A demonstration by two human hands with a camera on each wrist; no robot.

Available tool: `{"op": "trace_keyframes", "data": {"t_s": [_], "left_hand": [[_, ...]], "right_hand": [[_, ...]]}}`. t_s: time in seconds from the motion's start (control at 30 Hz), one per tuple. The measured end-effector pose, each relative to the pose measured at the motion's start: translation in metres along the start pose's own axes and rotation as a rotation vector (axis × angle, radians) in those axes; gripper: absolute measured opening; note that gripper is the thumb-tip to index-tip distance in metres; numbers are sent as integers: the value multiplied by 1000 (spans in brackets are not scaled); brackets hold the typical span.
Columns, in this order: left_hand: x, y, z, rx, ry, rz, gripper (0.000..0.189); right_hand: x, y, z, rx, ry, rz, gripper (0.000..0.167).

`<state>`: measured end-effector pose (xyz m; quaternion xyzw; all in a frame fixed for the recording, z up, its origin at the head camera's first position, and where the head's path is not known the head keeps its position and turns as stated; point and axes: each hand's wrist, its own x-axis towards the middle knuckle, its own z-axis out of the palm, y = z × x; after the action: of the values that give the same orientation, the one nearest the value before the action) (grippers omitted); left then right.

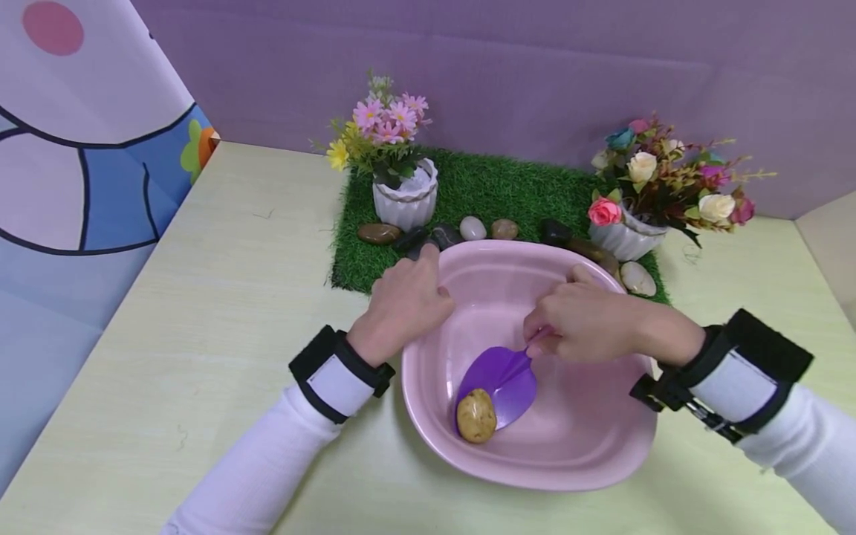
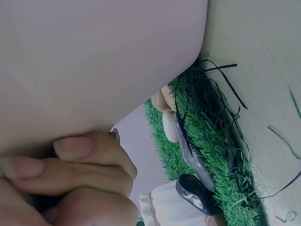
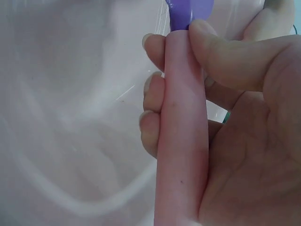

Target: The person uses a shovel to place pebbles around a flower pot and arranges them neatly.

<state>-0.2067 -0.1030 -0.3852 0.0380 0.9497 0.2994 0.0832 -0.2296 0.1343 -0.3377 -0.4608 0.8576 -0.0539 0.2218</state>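
Observation:
A pink basin [image 1: 575, 420] stands on the table in the head view. My left hand [image 1: 408, 301] grips its upper-left rim; in the left wrist view the curled fingers [image 2: 94, 162] lie against the basin's outer wall [image 2: 103, 61]. Inside the basin, my right hand [image 1: 582, 319] holds a toy shovel with a broad purple blade [image 1: 511, 379]. The right wrist view shows thumb and fingers wrapped round its pink handle [image 3: 183, 122]. A brown potato [image 1: 476, 416] lies on the blade's outer end, close to the basin's lower-left wall.
Behind the basin lies a green turf mat [image 1: 481, 182] with several smooth stones [image 1: 472, 228] along it. White pots of pink and yellow flowers [image 1: 391, 119] and mixed roses [image 1: 642, 167] stand on it. A purple backdrop [image 1: 468, 74] rises behind the pale table [image 1: 200, 297].

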Motion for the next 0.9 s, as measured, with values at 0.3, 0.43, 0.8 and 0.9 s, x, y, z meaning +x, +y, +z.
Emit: {"op": "trace_keyframes", "data": {"t_s": [0.3, 0.43, 0.8, 0.9], "left_hand": [[-1, 1, -1, 10, 6, 8, 46], [-1, 1, -1, 9, 6, 9, 46], [1, 0, -1, 19, -1, -2, 46], [1, 0, -1, 17, -2, -7, 47]], "right_hand": [[-4, -1, -6, 94, -19, -18, 9], [-5, -1, -10, 139, -21, -32, 9], [-14, 8, -38, 88, -34, 17, 9], [-18, 14, -49, 54, -49, 36, 10]]}}
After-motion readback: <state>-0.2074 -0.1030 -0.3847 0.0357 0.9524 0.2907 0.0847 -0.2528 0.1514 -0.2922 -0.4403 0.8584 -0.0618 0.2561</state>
